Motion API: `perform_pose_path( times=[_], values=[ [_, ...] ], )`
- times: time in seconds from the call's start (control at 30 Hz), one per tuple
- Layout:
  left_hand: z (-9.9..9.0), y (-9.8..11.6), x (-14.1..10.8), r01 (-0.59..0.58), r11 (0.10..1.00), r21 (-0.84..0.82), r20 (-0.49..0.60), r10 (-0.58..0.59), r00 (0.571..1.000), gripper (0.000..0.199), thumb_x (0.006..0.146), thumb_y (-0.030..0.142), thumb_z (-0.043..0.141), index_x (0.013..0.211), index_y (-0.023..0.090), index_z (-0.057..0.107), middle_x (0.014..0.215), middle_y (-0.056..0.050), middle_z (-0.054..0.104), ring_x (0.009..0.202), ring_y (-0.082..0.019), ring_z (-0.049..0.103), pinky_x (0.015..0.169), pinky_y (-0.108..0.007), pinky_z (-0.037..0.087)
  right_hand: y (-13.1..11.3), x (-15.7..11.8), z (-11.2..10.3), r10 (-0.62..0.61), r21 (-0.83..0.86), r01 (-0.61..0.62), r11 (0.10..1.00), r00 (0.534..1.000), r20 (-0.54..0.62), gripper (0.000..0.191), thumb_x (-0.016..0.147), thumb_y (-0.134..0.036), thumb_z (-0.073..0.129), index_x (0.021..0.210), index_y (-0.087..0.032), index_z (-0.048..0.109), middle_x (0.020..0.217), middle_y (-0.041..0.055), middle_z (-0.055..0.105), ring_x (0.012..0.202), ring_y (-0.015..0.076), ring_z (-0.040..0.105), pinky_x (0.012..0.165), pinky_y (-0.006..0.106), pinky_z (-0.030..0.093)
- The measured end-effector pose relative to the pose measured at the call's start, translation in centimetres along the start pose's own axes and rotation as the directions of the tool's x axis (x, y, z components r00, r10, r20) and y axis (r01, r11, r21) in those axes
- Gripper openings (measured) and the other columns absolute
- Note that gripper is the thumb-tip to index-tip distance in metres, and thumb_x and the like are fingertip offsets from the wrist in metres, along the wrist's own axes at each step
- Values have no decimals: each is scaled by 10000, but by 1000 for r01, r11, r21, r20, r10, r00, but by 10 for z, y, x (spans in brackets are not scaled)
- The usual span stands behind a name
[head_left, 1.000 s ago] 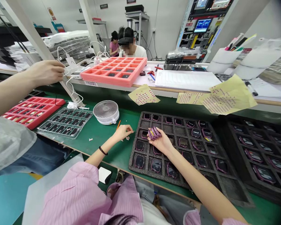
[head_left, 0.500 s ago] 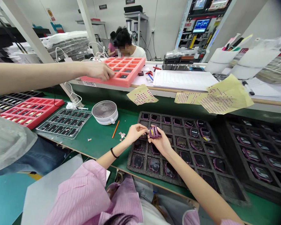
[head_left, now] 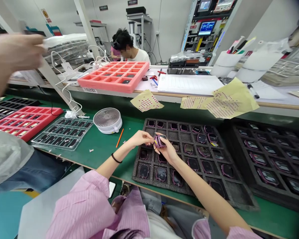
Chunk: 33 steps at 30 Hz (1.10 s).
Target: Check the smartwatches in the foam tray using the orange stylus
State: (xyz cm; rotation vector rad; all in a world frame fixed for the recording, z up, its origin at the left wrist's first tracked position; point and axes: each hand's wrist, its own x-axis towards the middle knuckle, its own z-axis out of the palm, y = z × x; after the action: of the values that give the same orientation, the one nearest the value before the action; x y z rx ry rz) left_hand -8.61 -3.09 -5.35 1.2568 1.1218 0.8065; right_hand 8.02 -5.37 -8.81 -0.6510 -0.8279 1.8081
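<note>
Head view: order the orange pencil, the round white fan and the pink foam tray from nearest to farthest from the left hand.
1. Orange pencil, just left of the left hand.
2. Round white fan, farther left and back.
3. Pink foam tray, farthest back, past the fan.

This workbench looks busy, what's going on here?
The left hand and right hand hold a small purple watch-like device just above a dark foam tray of similar devices. A co-worker's hand is raised at the far left, and another person is farther back.
</note>
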Motion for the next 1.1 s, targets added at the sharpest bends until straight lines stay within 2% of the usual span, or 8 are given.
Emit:
perform_pose_path(
  times=[0.27,0.37,0.47,0.67,0.77,0.87,0.93,1.1],
  values=[
    [21,-21,4,-28,939,-344,-143,-23,990,470,518,388,870,822,141,611,798,-20,688,677,-88,620,681,-230,498,-9,-1,5,-16,139,16,990,1000,2,330,787,-314,571,1105,-229,602,843,22,651,568,139,563,399,223,348],
    [37,-28,-1,19,885,-466,-11,-28,1000,463,656,537,761,875,157,612,743,-10,654,699,-113,622,720,-271,517,-12,-5,9,-26,174,23,984,999,20,341,796,-322,554,1117,-224,611,808,23,644,581,146,557,412,231,376],
    [50,-30,-5,115,810,-575,131,-48,990,477,692,601,707,700,142,581,600,10,576,601,-102,583,685,-268,519,-14,-9,12,-13,195,8,981,1000,22,348,807,-332,536,1117,-205,627,760,22,628,590,147,546,426,231,397],
    [56,-33,-5,45,774,-632,88,14,996,456,658,532,774,839,147,608,620,31,570,579,-96,577,616,-249,526,-14,-15,13,21,166,-22,986,1000,10,420,802,-313,533,1212,-240,587,778,15,637,592,145,545,427,225,401],
    [34,-30,-9,80,899,-431,131,-26,991,465,731,543,705,963,153,602,768,-22,636,707,-145,638,667,-298,547,-12,-14,14,72,157,-75,985,997,26,375,806,-324,540,1161,-228,611,801,26,643,599,151,559,418,233,401],
    [-5,-27,-20,40,989,141,-39,-34,999,395,797,468,655,1036,162,583,928,-70,645,820,-188,651,665,-302,535,-12,-11,13,76,159,-75,984,997,-5,309,817,-334,532,1082,-212,633,870,54,663,598,157,574,393,234,363],
    [-32,-30,-30,73,764,641,-215,87,973,287,798,412,657,930,163,605,915,-62,624,844,-196,631,724,-307,516,-13,-9,11,66,169,-58,984,997,-40,282,825,-337,521,1042,-203,640,905,70,674,597,157,579,398,235,354],
    [-64,-51,-44,157,634,758,-275,91,957,199,696,266,719,599,172,573,822,-69,587,907,-247,591,806,-327,477,-14,-9,9,77,177,-70,982,997,-29,255,831,-337,512,1008,-209,644,906,68,679,596,158,576,429,257,371]
  ],
)
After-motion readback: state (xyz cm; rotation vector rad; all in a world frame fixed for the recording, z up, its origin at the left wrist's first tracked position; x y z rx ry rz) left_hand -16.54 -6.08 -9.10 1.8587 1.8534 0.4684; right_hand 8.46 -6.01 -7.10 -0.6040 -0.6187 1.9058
